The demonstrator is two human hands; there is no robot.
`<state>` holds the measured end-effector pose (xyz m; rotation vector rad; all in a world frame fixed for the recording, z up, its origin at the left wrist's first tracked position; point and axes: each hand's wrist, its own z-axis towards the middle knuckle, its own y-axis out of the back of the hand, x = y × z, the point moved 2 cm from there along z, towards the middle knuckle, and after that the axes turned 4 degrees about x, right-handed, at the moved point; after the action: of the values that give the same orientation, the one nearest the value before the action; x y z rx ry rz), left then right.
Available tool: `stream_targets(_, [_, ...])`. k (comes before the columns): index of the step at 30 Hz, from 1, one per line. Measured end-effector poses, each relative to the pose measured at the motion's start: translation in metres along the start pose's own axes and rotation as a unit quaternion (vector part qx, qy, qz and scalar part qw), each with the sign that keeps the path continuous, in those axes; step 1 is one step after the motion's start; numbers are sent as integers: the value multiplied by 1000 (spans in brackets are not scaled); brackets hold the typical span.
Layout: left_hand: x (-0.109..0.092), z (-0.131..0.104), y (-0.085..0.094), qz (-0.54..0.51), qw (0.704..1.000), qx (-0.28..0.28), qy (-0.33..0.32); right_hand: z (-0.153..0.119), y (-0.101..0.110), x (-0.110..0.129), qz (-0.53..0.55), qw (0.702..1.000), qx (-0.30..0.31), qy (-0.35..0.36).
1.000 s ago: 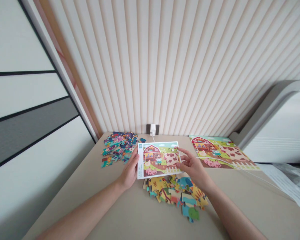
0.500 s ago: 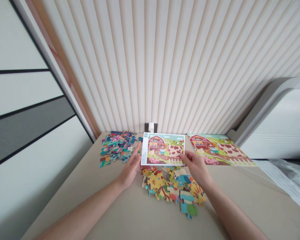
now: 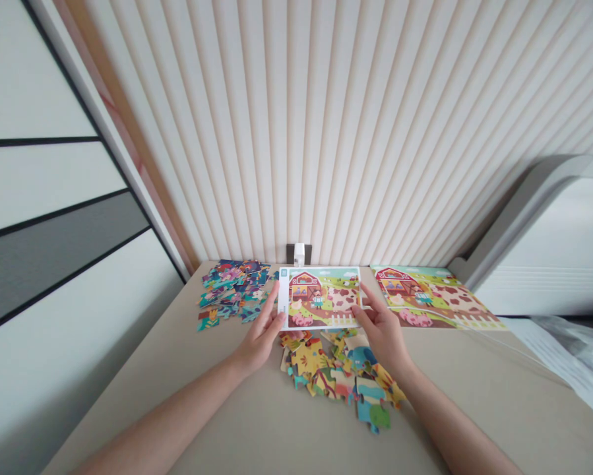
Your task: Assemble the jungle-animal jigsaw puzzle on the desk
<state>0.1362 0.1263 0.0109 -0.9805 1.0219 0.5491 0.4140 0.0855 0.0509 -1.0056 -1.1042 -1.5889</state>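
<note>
yellow-blue puzzle pile [image 3: 312, 359] on table [image 3: 256, 422], nearest, at 6 o'clock from farm card [image 3: 320, 298]. left hand [image 3: 257, 340] pinches card's 9 o'clock edge, right hand [image 3: 384, 330] pinches its 3 o'clock edge, card held up facing viewer. dark-blue puzzle pile [image 3: 231, 280] at 9 o'clock, larger farm picture [image 3: 435, 298] at 3. white charger [image 3: 299, 251] beyond, near 12.

There are two puzzle piles [image 3: 311, 359] [image 3: 234, 290], one card [image 3: 320, 300], one farm picture [image 3: 437, 297] and one charger [image 3: 299, 253].
</note>
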Motion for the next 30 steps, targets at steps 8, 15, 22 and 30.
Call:
stream_targets(8, [-2, 2, 3, 71, 992, -72, -69, 2, 4, 8, -47, 986, -25, 158])
stream_targets(15, [-3, 2, -1, 80, 992, -69, -64, -16, 7, 23, -234, 917, -19, 321])
stream_targets(22, [-7, 0, -4, 77, 996, -38, -40, -27, 20, 28, -241, 826, 89, 501])
stream_targets(30, [12, 8, 6, 59, 976, -126, -168, -32, 22, 58, -281, 740, 109, 601])
